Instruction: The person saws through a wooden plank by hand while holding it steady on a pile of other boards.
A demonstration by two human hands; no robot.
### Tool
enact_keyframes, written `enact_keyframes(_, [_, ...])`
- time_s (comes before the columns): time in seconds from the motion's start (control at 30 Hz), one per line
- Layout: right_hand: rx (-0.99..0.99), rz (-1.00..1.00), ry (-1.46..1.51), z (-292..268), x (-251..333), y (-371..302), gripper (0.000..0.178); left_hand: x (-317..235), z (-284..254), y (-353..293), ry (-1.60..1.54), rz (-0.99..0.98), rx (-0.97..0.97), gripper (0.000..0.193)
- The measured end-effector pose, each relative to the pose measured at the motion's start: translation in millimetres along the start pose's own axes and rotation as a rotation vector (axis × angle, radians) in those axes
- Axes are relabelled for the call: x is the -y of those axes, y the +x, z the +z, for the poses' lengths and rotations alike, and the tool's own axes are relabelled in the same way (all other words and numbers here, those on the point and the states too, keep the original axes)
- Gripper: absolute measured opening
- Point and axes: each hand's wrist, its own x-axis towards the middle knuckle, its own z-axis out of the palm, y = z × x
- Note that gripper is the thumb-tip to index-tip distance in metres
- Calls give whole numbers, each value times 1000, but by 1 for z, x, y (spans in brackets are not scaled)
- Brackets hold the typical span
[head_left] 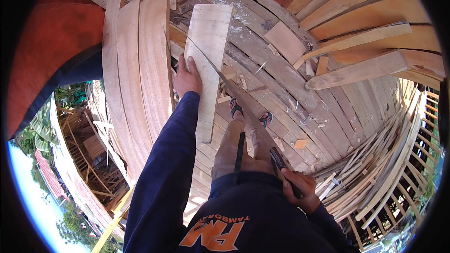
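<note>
1. A deck [347,107] is filling the middle of the frame, its timbers running diagonally under scattered chips.
2. Three planks [129,65], wide and pale, are standing side by side at the left of the frame, curving with the lens.
3. A heap of slats [375,173] is lying at lower right.
4. The board [209,86] being worked on is lying lengthwise just above centre, right of the planks. It is showing as one piece, with no part cut free, so the cutting seems to be at an early stage, with most or all of the width remaining.
5. A saw [251,112] is slanting from lower right up across the board. Whether its teeth are biting into the wood, I cannot tell.
6. The right hand [302,188] is gripping the saw's dark handle.
7. The left hand [187,80] is resting at the board's left edge, thumb on top; whether its fingers are curling beneath, I cannot tell.
</note>
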Motion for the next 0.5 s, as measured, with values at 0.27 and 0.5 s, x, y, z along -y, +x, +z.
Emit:
enact_keyframes(0.27, [-122, -68, 128, 78, -10, 188, 30, -13, -1, -7, -19, -17, 69, 59])
enact_keyframes(0.5, [5, -13, -21, -7, -23, -42, 44, -4, 3, -4, -24, 24, -41, 62])
